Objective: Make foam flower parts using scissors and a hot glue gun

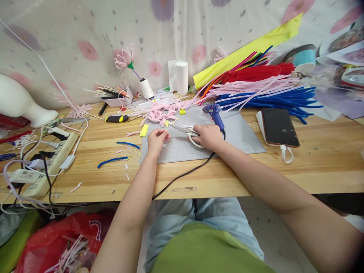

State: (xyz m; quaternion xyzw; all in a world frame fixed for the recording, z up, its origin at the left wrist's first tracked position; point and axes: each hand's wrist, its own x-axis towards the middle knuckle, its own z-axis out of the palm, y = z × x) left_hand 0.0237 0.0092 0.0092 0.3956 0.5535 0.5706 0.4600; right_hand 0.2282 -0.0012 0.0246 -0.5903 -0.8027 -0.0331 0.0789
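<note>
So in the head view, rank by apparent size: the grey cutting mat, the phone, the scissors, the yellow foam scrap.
1. Grey cutting mat
2. Phone
3. Scissors, part hidden under the right hand
4. Yellow foam scrap

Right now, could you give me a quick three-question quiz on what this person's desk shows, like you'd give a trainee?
1. True or false: the right hand holds the scissors.
2. What lies on the phone's side of the grey mat? A) the power strip B) the blue craft stems C) the white vase
3. Fill in: the left hand pinches a small ____ scrap.

Key
1. True; the blades point towards the left hand.
2. B; the blue craft stems lie beside the phone, while the power strip and white vase are at the other end.
3. Yellow.
</note>
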